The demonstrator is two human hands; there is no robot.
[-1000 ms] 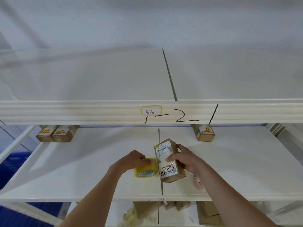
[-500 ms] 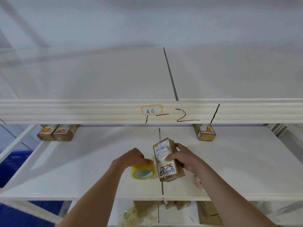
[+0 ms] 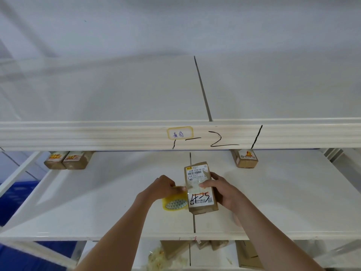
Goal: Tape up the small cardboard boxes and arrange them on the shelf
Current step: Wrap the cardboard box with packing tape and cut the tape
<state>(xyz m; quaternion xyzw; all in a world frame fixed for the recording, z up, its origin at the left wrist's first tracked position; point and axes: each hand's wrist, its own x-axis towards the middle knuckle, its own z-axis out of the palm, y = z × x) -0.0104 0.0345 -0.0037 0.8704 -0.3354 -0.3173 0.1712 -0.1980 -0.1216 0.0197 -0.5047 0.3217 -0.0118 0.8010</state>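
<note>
White shelf (image 3: 97, 202) holds brown boxes at its back edge; right hand (image 3: 220, 189) grips a cardboard box (image 3: 201, 192), left hand (image 3: 162, 187) pinches the yellow tape roll (image 3: 173, 203).

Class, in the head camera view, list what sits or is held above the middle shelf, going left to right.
Pair of small brown cardboard boxes → left hand → yellow tape roll → labelled brown cardboard box → right hand → single brown cardboard box.

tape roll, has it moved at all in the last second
Yes. The tape roll in the left hand has slipped left, away from the shelf seam, and a little toward the front edge.
</note>
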